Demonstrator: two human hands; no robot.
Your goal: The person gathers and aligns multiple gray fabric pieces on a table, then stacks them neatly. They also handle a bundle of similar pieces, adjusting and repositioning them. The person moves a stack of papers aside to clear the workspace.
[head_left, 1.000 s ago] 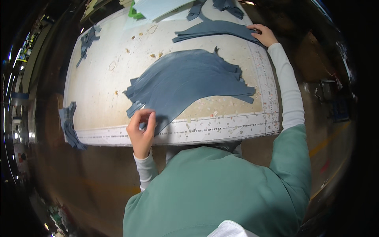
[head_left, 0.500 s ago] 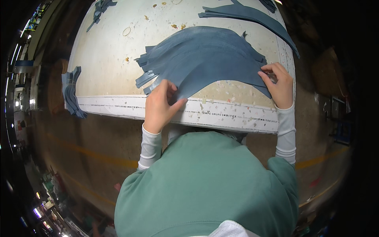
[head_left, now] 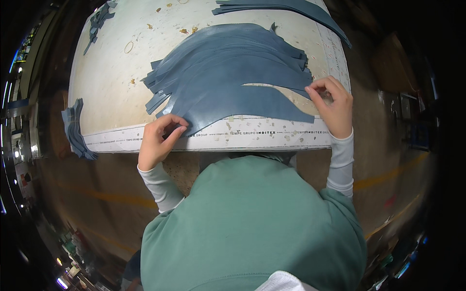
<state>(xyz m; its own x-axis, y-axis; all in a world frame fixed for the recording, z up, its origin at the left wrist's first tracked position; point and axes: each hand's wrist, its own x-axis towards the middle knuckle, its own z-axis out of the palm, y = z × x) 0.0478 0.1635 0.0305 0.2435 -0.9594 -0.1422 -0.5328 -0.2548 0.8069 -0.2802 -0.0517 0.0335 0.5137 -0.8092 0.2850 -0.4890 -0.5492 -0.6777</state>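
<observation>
Curved blue pieces that look like leather lie overlapped in a fan (head_left: 233, 58) on the white table. The frontmost blue piece (head_left: 242, 103) is spread toward the near edge, its right tip lying loose on the table. My left hand (head_left: 158, 140) is closed, thumb and forefinger pinching the left end of this front piece. At the right side, my right hand (head_left: 336, 103) is closed too, with thumb and fingertips pinched at the right tip of a piece just behind it. A gap of bare table shows between these two pieces.
A stack of long blue strips (head_left: 286, 7) lies at the far right of the table (head_left: 111, 87). Banded blue bundles sit at the left corner (head_left: 74, 128) and far left (head_left: 99, 22). Rubber bands and yellowish scraps are scattered about. A brown box-like shape (head_left: 395, 63) stands beyond the right edge.
My left hand has moved left and slightly nearer, drawing the front piece away from the fan. Its right tip has come away from my right hand, opening a gap. The view has shifted.
</observation>
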